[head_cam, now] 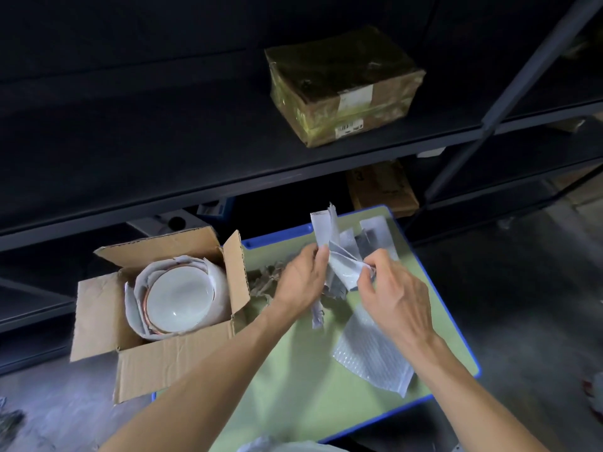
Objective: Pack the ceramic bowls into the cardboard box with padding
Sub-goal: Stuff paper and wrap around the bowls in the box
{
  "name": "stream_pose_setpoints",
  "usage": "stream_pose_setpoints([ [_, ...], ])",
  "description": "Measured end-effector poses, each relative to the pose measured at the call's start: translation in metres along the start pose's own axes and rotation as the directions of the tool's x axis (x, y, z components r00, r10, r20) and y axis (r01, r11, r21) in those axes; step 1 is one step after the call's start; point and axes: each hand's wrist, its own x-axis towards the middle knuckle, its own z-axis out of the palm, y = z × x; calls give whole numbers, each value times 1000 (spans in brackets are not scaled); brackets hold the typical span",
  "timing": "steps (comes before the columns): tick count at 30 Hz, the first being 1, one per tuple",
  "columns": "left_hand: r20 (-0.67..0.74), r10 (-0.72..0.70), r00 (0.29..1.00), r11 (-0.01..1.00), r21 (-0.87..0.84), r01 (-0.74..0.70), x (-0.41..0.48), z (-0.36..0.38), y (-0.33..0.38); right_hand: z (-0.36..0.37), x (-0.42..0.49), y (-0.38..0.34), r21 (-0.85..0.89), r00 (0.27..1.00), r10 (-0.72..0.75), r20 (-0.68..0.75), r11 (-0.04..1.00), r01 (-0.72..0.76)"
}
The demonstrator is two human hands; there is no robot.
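Your left hand [301,280] and right hand [399,300] each pinch one crumpled foam sheet [341,262]. Left sits one cardboard box [98,316] holding one bowl stack [177,298]; one bubble-wrap sheet [375,355] lies nearer.

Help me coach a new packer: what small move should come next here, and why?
Probably carry the padding sheet left and lay it over the bowl in the cardboard box. The left hand and right hand both pinch the sheet above the table, and the bowl's face lies bare inside its white wrap.
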Motion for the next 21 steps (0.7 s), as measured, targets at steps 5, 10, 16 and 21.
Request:
stream_pose_setpoints([
  [5, 58, -144, 988, 950, -272, 154, -6, -16, 19, -11, -19, -18, 120, 974, -210, 90, 973, 199],
  [10, -10, -78, 997, 962, -262, 72, -17, -30, 23, -17, -18, -21, 316, 947, -253, 199, 931, 183],
  [16, -40, 0, 999, 949, -314, -12, -37, -43, 26, -18, 3, -36, 621, 918, 5, 397, 735, -273],
  [21, -155, 80, 985, 950, -287, -123, -54, -71, 20, -21, 11, -63, 849, 868, -153, 471, 347, -399],
])
